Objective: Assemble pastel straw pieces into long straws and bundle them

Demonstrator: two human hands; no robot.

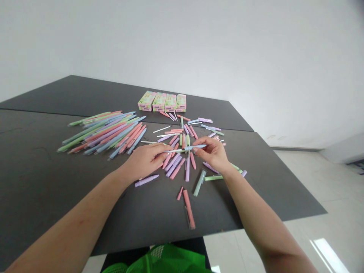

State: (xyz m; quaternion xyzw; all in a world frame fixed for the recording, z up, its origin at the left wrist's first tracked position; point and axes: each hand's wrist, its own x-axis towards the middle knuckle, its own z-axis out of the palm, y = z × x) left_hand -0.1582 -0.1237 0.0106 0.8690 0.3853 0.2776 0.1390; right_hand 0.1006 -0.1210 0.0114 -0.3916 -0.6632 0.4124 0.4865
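Observation:
A thin white pen refill (176,151) is pinched at one end by the fingertips of my left hand (145,160). My right hand (212,153) grips a light blue pen barrel piece (195,147) with a pointed end. Refill and blue piece line up end to end over the loose parts; whether they are joined I cannot make out. Under and around both hands lie pink, purple and green pen parts. Close to my left wrist is a purple barrel piece (146,180), and a grey-green barrel with a clip (200,182) lies near my right wrist.
Assembled-looking pens (105,132) in several colours are heaped at the left of the dark table (57,182). Several green and pink boxes (161,101) stand at the back, by the wall. A pink barrel (189,209) lies near the front edge.

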